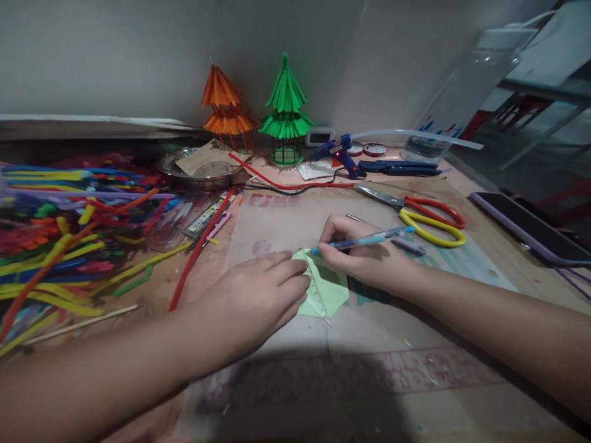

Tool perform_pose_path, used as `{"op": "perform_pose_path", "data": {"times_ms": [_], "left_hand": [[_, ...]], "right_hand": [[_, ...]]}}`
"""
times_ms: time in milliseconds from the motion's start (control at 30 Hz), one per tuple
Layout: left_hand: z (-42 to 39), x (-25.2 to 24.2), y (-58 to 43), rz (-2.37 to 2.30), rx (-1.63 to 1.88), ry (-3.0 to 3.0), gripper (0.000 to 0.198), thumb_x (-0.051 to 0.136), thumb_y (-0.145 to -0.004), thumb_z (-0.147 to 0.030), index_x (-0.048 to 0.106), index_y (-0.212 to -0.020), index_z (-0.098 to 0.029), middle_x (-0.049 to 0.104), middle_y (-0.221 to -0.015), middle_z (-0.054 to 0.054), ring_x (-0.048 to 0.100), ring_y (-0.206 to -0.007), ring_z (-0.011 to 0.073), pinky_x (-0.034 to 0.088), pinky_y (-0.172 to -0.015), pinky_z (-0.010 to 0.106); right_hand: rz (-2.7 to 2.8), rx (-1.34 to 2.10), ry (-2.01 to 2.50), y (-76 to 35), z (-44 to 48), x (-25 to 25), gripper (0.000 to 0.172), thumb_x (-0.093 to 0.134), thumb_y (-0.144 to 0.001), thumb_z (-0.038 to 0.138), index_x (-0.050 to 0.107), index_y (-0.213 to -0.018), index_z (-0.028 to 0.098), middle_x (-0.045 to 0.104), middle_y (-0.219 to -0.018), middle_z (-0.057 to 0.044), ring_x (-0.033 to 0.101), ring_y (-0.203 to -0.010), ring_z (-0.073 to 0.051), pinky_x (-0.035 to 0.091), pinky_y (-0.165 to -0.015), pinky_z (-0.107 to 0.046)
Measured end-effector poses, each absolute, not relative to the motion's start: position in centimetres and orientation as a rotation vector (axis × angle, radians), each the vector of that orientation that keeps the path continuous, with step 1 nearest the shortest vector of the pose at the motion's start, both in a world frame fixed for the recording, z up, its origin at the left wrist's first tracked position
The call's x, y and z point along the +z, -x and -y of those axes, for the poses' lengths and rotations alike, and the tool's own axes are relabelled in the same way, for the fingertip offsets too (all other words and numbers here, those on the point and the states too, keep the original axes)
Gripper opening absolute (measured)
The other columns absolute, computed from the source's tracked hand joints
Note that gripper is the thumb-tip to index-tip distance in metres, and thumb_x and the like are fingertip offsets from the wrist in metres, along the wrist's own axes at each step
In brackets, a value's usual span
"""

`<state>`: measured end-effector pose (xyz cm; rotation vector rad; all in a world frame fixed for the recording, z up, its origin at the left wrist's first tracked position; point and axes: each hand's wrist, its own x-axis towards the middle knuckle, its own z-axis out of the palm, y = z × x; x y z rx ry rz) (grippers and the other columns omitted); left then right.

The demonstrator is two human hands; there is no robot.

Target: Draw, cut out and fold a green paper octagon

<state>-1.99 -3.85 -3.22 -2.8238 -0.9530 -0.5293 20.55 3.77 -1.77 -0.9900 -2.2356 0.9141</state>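
Note:
A light green paper piece [336, 288] lies on the whitish sheet in the middle. Across it runs a clear ruler or set square [318, 294], and my left hand [265, 286] presses on both from the left, fingers together. My right hand [353, 246] is closed around a blue pen [383, 236], whose tip touches the paper near the ruler's upper end. Another pen-like item [409, 246] lies partly hidden behind my right hand.
Scissors [431, 224], a blue glue gun [339, 154], blue pliers [399, 167] and a phone [530, 224] lie behind and right. Green [286, 123] and orange [226, 120] tree models stand at the back. Pipe cleaners [55, 264] cover the left; a bottle [462, 92] stands back right.

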Motion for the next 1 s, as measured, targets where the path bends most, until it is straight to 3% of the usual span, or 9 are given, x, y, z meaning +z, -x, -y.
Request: {"op": "perform_pose_path", "data": {"times_ms": [600,700,833,900,1000], "left_hand": [[3.7,-3.2,2.1,1.010,-0.513,2.871,0.029,0.040,-0.109,-0.024,0.067,-0.114,-0.015,0.070,-0.117,0.012,0.067,-0.108,0.0280,0.058,-0.093,0.042],[3.4,-2.8,2.3,1.109,-0.518,2.869,0.030,0.048,-0.107,-0.035,0.065,-0.121,-0.015,0.066,-0.126,0.016,0.065,-0.111,0.0313,0.058,-0.091,0.046],[3.5,-2.4,2.6,1.125,-0.488,2.834,0.035,0.054,-0.104,-0.045,0.065,-0.121,-0.017,0.065,-0.128,0.016,0.064,-0.116,0.0341,0.056,-0.095,0.051],[3.6,-2.4,2.6,1.174,-0.443,2.815,0.043,0.057,-0.102,-0.050,0.060,-0.131,-0.019,0.063,-0.136,0.016,0.062,-0.121,0.0360,0.055,-0.097,0.054],[3.3,-2.7,2.6,1.345,-0.398,2.798,0.074,0.066,-0.094,-0.063,0.045,-0.152,-0.022,0.052,-0.154,0.017,0.054,-0.136,0.0400,0.048,-0.108,0.060]], "right_hand": [[2.172,0.943,0.945,-20.6,-3.9,-2.3,0.012,0.061,-0.089,0.027,0.053,-0.081,0.023,0.059,-0.070,0.002,0.054,-0.064,-0.015,0.040,-0.058,-0.028],[2.095,1.007,0.910,-20.9,-3.9,-2.5,0.014,0.056,-0.098,0.036,0.059,-0.097,0.023,0.066,-0.080,0.000,0.062,-0.069,-0.016,0.047,-0.064,-0.029],[2.131,0.910,0.971,-21.9,-3.9,-2.4,0.031,0.048,-0.104,0.045,0.059,-0.124,0.024,0.075,-0.092,-0.005,0.071,-0.084,-0.021,0.052,-0.075,-0.034],[2.239,0.774,1.071,-22.4,-3.8,-2.1,0.025,0.048,-0.104,0.041,0.062,-0.115,0.024,0.074,-0.091,-0.005,0.070,-0.084,-0.023,0.050,-0.075,-0.034],[2.356,0.690,1.141,-22.7,-3.6,-1.7,0.008,0.058,-0.096,0.030,0.059,-0.100,0.023,0.071,-0.090,-0.005,0.066,-0.079,-0.022,0.047,-0.071,-0.034]]}}
